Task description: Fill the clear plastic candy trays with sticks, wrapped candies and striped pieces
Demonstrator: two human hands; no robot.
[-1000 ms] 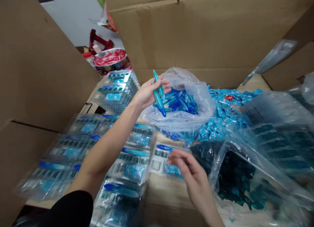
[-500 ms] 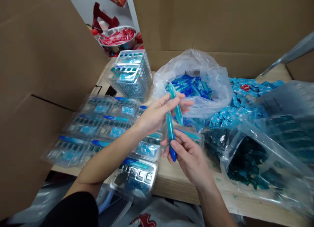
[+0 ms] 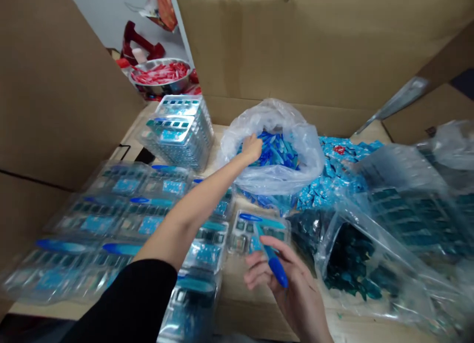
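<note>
My left hand (image 3: 253,149) reaches into a clear plastic bag (image 3: 264,186) heaped with blue pointed plastic sticks (image 3: 278,150); its fingers are hidden among them. Nearer to me, my right hand (image 3: 285,278) holds one slim stick (image 3: 274,266), dark blue at the lower end and pale blue at the tip, with the fingers loosely curled about it. Just beyond that hand lies a clear blister tray (image 3: 242,228) with a blue stick along its top and dark square pieces below.
Filled blister trays (image 3: 148,225) cover the left of the table. Behind them rises a tall stack of trays (image 3: 185,140). At right are blue patterned packets (image 3: 329,170) and an open bag of dark green pieces (image 3: 351,259). Cardboard walls (image 3: 314,46) close in the back and left.
My left hand has gone from above my right hand into the bag; the pale stick it held no longer shows. The right hand keeps its stick. The view has shifted.
</note>
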